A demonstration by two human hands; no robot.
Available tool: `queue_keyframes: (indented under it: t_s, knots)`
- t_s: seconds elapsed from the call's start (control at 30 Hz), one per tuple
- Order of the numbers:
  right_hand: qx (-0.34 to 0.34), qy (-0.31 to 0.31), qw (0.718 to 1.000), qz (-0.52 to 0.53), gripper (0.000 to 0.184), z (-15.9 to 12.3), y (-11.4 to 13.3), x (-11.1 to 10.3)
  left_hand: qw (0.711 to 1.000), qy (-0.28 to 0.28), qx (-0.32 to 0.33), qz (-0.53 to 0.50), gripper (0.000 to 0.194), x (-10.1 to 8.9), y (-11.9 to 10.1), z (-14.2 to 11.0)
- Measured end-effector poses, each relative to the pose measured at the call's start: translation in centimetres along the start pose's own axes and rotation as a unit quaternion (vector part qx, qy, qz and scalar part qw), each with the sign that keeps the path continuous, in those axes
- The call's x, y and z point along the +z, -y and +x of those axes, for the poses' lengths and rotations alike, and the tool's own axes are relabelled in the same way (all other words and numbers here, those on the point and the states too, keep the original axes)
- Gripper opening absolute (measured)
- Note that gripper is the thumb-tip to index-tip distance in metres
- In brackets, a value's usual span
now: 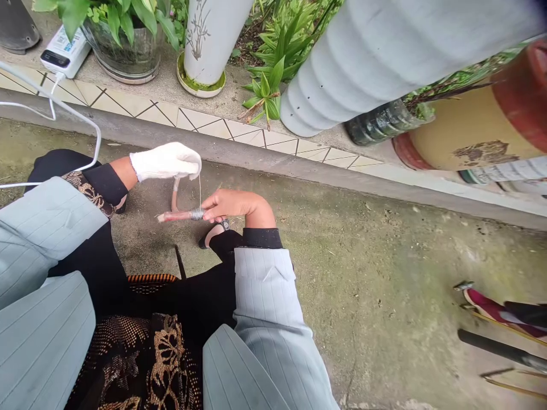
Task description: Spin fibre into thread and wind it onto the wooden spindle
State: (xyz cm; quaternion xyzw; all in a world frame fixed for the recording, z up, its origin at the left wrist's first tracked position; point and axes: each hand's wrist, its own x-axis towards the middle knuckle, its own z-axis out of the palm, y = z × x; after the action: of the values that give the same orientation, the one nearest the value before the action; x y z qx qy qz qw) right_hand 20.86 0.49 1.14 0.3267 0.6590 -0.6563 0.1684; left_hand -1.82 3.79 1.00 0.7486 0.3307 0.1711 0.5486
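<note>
Wire [200, 191], 12 o'clock from coil [197, 214], pinched by gloved left hand [166, 160], presumably for tension; fingers of right hand [235, 204] clasp stick [177, 216], presumably for steadiness.

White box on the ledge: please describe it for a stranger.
Follow the tiled ledge to its left end in view. Between a dark object and a leafy pot lies the box. Unlike them, it has a black display and white cable.
</note>
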Motion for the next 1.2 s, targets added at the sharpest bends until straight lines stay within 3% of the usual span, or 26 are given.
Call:
queue_keyframes:
  t_s: [0.03, 0.1, 0.2, 0.3, 0.4, 0.5, 0.6, 0.67, 0.7, 0.77, 0.8, 0.87, 0.93, 1.0, 1.07, 1.13, 1.2]
  knots:
    - [-0.050, -0.018, 0.998, 0.034, 0.026, -0.4, 0.1, 0.1, 1.000, -0.019, 0.003, 0.002, 0.021, -0.1, 0.2, 0.1]
    - [-0.147, -0.135, 0.974, 0.104, 0.035, -1.2, 0.1, 0.1, 0.999, -0.047, 0.009, 0.003, 0.022, -0.1, 0.6, 0.3]
    - [-0.227, -0.387, 0.875, 0.183, 0.041, -1.7, -0.1, -0.3, 1.000, -0.008, 0.005, -0.007, 0.023, 0.3, 0.8, 0.3]
    - [-0.198, -0.534, 0.798, 0.196, 0.040, -1.0, -0.7, -1.1, 0.997, 0.078, -0.009, -0.009, 0.022, 1.0, 0.6, 0.2]
    - [-0.108, -0.592, 0.783, 0.156, 0.036, 0.0, -1.7, -1.9, 0.991, 0.133, -0.015, -0.008, 0.021, 1.3, 0.0, -0.1]
    - [0.038, -0.556, 0.828, 0.057, 0.030, 0.3, -2.4, -2.1, 0.990, 0.139, -0.018, -0.008, 0.021, 1.2, -0.7, -0.3]
    - [0.129, -0.359, 0.924, -0.028, 0.023, -0.1, -2.0, -1.6, 0.994, 0.102, -0.020, -0.017, 0.021, 0.8, -1.0, -0.4]
    - [0.093, -0.185, 0.978, -0.030, 0.023, -0.6, -1.3, -1.1, 0.997, 0.074, -0.016, -0.023, 0.021, 0.6, -0.9, -0.4]
    - [0.053, -0.116, 0.992, -0.015, 0.024, -0.9, -0.9, -0.8, 0.998, 0.060, -0.013, -0.025, 0.021, 0.5, -0.8, -0.3]
    - [-0.045, -0.058, 0.997, 0.034, 0.029, -1.6, -0.3, -0.3, 0.999, 0.038, -0.004, -0.033, 0.021, 0.4, -0.4, -0.2]
    - [-0.097, -0.079, 0.990, 0.066, 0.033, -1.9, -0.2, -0.2, 0.999, 0.030, 0.001, -0.039, 0.021, 0.4, -0.3, -0.2]
    - [-0.191, -0.198, 0.952, 0.134, 0.039, -2.3, 0.0, 0.0, 0.998, 0.025, 0.010, -0.048, 0.022, 0.7, 0.0, -0.1]
    - [-0.250, -0.351, 0.882, 0.190, 0.042, -2.3, -0.1, -0.2, 0.998, 0.043, 0.008, -0.045, 0.022, 1.1, 0.2, 0.0]
    - [-0.266, -0.478, 0.806, 0.225, 0.042, -1.9, -0.4, -0.8, 0.997, 0.075, 0.000, -0.024, 0.021, 1.4, 0.4, 0.0]
    - [-0.250, -0.567, 0.747, 0.242, 0.040, -1.6, -1.0, -1.6, 0.995, 0.103, -0.003, 0.007, 0.020, 1.6, 0.4, -0.1]
    - [-0.207, -0.618, 0.718, 0.245, 0.038, -1.3, -1.8, -2.4, 0.992, 0.120, -0.003, 0.032, 0.020, 1.6, 0.2, -0.1]
    - [-0.142, -0.637, 0.723, 0.229, 0.037, -1.2, -2.7, -2.8, 0.992, 0.125, 0.001, 0.035, 0.021, 1.3, -0.2, -0.2]
